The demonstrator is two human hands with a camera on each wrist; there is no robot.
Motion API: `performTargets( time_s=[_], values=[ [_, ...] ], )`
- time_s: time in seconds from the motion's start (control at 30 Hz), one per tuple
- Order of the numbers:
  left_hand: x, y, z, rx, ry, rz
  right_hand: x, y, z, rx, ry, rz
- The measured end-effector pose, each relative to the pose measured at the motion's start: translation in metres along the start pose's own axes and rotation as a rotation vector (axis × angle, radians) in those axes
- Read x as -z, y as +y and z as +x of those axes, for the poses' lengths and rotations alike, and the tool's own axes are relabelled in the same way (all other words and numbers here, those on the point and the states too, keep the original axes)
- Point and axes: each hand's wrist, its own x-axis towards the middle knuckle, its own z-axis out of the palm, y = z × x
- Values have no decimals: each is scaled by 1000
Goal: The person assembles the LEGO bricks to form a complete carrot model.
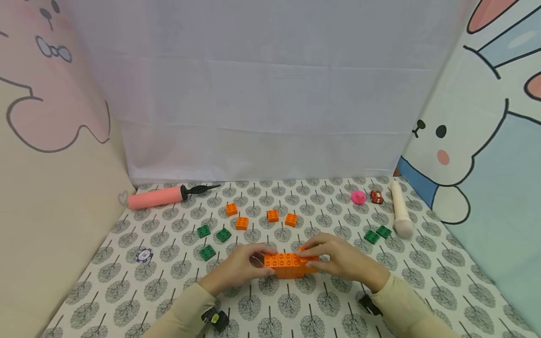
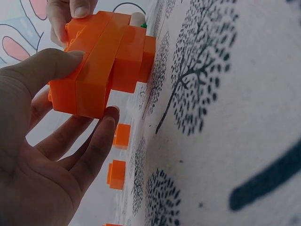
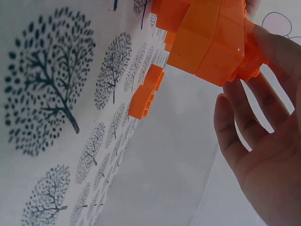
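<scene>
Several orange toy building bricks are joined into one block (image 1: 285,271) in front of me. My left hand (image 1: 241,266) grips its left end, thumb on the near side and fingertips on the far side. At the right end, my right hand (image 1: 340,257) pinches an orange brick on top between thumb and fingers. The left wrist view shows the block (image 2: 99,61) stepping inward to narrower bricks toward the tabletop. Whether it touches the cloth, I cannot tell. In the right wrist view, part of the block (image 3: 202,42) runs past the top edge.
Loose orange bricks (image 1: 242,223) lie beyond the block. Green bricks (image 1: 207,252) lie left and a green pair (image 1: 372,236) right. Around the edges are a pink pump (image 1: 156,198), poker chip (image 1: 144,255), pink duck (image 1: 358,197), red toy car (image 1: 376,196) and pale club-shaped object (image 1: 400,209).
</scene>
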Motion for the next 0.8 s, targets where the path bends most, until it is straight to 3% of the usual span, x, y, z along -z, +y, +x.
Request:
performTargets(
  time_s=[0.4,0.67,0.8],
  values=[
    [-1,1,0,6,4,35,-6,5,-6,5,47,61],
    [-1,3,0,-6,8,44,-10,12,-11,-145,46,86],
    [1,3,-1,-8,-6,71,-13,16,-12,-170,29,113]
  ],
)
